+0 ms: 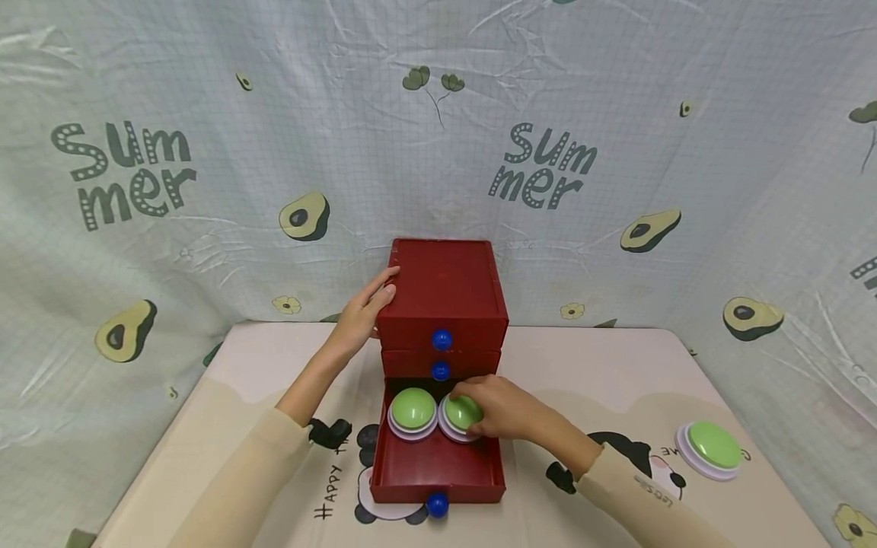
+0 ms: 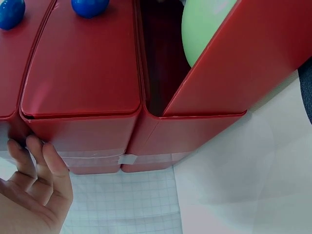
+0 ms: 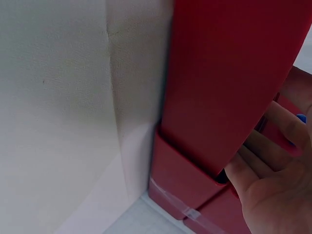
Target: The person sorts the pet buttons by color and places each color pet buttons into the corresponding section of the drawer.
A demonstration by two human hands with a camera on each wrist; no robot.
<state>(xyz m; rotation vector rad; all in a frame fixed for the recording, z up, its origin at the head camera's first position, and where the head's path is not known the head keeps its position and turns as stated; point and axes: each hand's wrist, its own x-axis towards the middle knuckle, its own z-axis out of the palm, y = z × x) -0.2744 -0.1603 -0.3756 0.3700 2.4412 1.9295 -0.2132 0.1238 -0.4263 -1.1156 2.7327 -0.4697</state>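
Note:
A red cabinet [image 1: 445, 281] with three stacked drawers stands on the table, and its bottom drawer [image 1: 438, 468] is pulled out. Side by side at the back of that drawer sit two round push buttons with green domes and pale bases, a left button [image 1: 413, 409] and a right button [image 1: 463, 413]. My right hand [image 1: 505, 409] reaches in over the drawer's right wall and grips the right button, fingers behind and thumb in front. Against the cabinet's upper left side rests my left hand [image 1: 358, 323], its fingertips touching the red wall [image 2: 83, 139] in the left wrist view.
A third green-domed button [image 1: 714, 444] lies on the table at the right. Blue ball knobs [image 1: 441, 339] stick out from the drawer fronts. Behind the cabinet hangs a pale printed curtain [image 1: 438, 167]. A printed cloth [image 1: 582, 358] covers the table.

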